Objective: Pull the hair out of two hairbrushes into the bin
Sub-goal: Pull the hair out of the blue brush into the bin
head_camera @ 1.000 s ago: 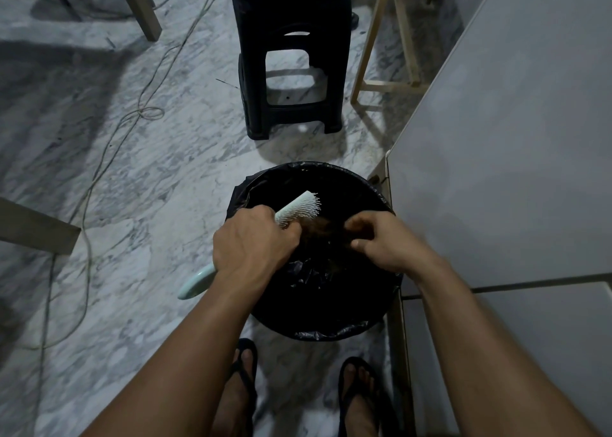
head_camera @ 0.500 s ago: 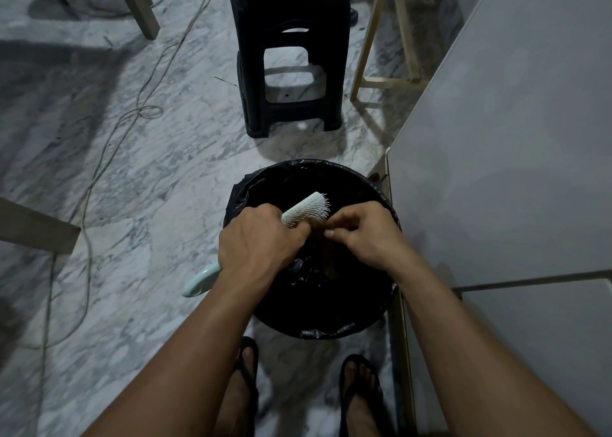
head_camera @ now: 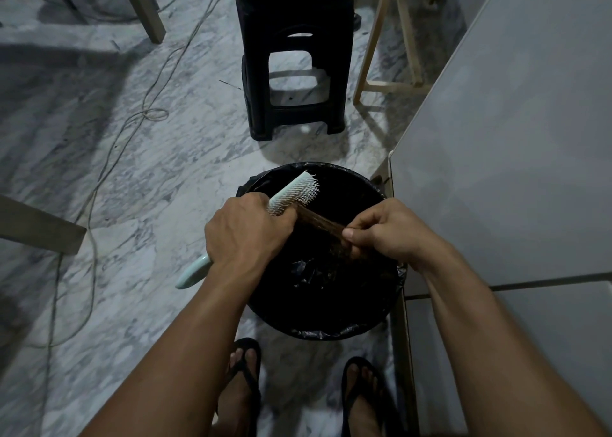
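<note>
My left hand point(head_camera: 243, 236) grips a pale mint hairbrush point(head_camera: 293, 193) by its handle, the bristled head held over the bin point(head_camera: 323, 324). The bin is round and lined with a black bag. A strand of brown hair point(head_camera: 319, 221) stretches taut from the bristles to my right hand point(head_camera: 385, 233), which pinches its far end above the bin's opening. Only this one brush is in view.
A black plastic stool point(head_camera: 291, 55) stands just beyond the bin. A grey tabletop point(head_camera: 513, 138) runs along the right, its edge touching the bin's rim. Cables point(head_camera: 145, 112) trail across the marble floor on the left. Wooden legs point(head_camera: 390, 39) rise behind. My sandalled feet are below.
My right hand went from the bristles out to the right, drawing a strand of brown hair taut. The brush head has tipped up a little in my left hand.
</note>
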